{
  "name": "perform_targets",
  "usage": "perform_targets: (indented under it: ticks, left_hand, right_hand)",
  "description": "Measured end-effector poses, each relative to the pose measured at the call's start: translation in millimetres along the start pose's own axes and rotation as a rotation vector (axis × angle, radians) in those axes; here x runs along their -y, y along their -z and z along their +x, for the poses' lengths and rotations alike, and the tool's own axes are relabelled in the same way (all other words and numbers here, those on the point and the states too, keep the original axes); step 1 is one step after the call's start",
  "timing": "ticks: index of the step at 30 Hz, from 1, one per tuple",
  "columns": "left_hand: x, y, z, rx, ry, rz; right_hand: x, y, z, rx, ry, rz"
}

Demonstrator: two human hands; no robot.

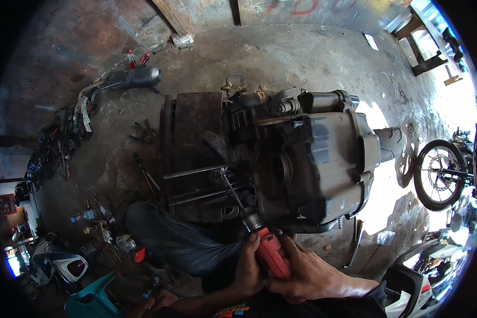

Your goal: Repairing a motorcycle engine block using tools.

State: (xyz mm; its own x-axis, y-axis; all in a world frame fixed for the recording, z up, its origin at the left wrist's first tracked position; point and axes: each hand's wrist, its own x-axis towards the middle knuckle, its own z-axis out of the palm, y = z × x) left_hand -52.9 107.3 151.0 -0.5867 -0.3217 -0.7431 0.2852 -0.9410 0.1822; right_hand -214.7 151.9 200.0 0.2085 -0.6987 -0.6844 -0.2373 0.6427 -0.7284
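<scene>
A red power tool [273,255] with a dark ringed collar [250,217] and a long thin shaft [233,191] is held between both my hands. My left hand [247,267] closes around its left side, the thumb up near the collar. From the right, my right hand [308,270] grips the red body with its fingers wrapped round. The shaft slants forward and left, its tip at a dark greasy opening [217,176] in an engine part. Two long metal rods [193,173] reach left from there. The large grey-brown engine [334,159] lies just ahead of my hands.
Under the rods is a rusty metal stand [197,114]. Pliers [144,131] and a screwdriver [141,165] lie on the floor to its left. A motorcycle wheel [441,175] stands at right; a teal plastic panel [93,299] is at lower left. My jeans-clad knee [167,233] is beside the stand.
</scene>
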Motion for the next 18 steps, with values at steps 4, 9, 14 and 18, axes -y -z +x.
perform_targets:
  ticks: [4,9,14,18]
  left_hand:
    - [-1.1,1.5,0.9,-0.045,-0.008,0.066]
    - [-1.9,2.1,-0.1,-0.046,0.065,-0.017]
    - [1.1,1.7,2.8,-0.066,-0.003,0.059]
    - [-0.6,2.6,1.9,-0.076,0.023,0.06]
  right_hand:
    - [-2.1,-1.7,0.1,0.003,0.012,0.025]
    - [-4.2,-4.5,1.1,-0.014,0.011,0.004]
    - [-4.4,-1.2,0.9,0.01,0.008,-0.019]
    - [-0.7,-4.0,1.8,-0.003,-0.007,-0.006]
